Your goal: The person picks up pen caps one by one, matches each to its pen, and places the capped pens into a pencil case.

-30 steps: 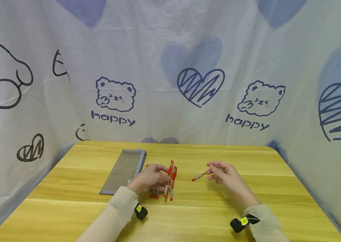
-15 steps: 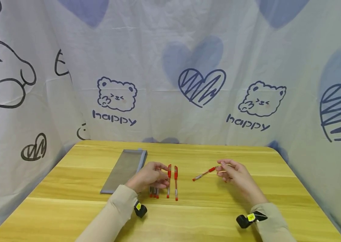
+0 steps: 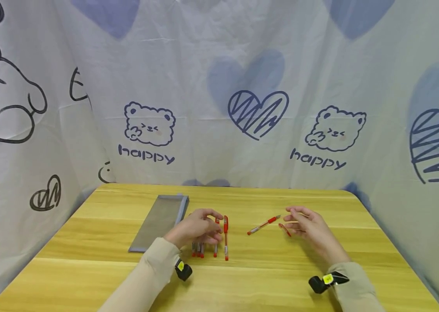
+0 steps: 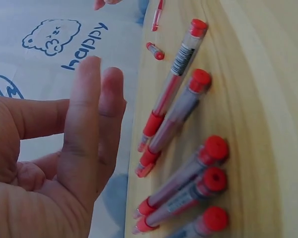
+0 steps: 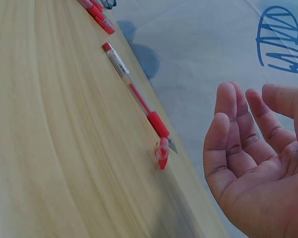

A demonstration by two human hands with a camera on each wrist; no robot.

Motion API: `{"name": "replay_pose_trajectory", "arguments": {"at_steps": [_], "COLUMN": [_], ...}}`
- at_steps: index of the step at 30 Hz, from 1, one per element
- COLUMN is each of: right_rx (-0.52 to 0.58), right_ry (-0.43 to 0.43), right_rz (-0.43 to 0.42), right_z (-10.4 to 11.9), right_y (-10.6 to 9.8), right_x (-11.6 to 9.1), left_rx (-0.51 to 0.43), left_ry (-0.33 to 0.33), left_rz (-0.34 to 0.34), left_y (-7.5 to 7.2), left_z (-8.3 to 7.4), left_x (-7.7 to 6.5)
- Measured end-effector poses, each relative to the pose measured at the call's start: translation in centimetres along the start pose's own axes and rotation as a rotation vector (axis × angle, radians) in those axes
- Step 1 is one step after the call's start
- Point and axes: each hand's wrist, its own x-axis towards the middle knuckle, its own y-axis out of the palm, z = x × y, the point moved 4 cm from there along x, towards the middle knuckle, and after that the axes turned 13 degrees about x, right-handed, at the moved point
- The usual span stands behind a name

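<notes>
The fingers of the right hand [image 3: 313,227] are loosely bent and released, gripping nothing, just right of the uncapped pen [image 3: 263,225], which lies on the table [image 3: 243,281] with its bare nib towards them. A red cap [image 5: 162,154] is beside that nib, near the right fingertips; I cannot tell whether it rests on the surface or is in the air. Left of the uncapped pen, the left hand's [image 3: 196,227] relaxed, empty fingers hover by a row of red pens [image 4: 181,201], and farther left is a grey pouch [image 3: 159,221].

The cap seems likeliest to go astray: being small, it could skid or roll away if the right fingers brush it. The uncapped pen might roll if bumped, its nib marking the table or a fingertip. A low leftward or rightward sweep of the left hand would probably scatter the row.
</notes>
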Motion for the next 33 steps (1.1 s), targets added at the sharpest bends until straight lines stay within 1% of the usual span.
{"name": "replay_pose_trajectory", "arguments": {"at_steps": [5, 15, 21, 26, 33], "right_rx": [-0.002, -0.025, -0.017, -0.011, 0.002], "right_ry": [0.016, 0.039, 0.058, 0.065, 0.077], "right_rz": [-0.010, -0.033, -0.043, -0.044, -0.042], "right_z": [0.1, 0.0, -0.3, -0.5, -0.6], "right_y": [-0.7, -2.1, -3.0, -3.4, -3.6], "right_x": [0.0, -0.2, -0.2, -0.1, 0.2], "left_rx": [-0.022, 0.019, 0.099, 0.126, 0.183], "left_ry": [0.011, 0.027, 0.046, 0.057, 0.069], "left_rz": [0.019, 0.031, 0.040, 0.057, 0.051], "left_y": [0.2, 1.1, 2.0, 2.8, 3.9], "left_z": [-0.6, -1.4, -2.2, -2.5, -2.5], "left_x": [0.4, 1.2, 2.0, 3.1, 4.6]}}
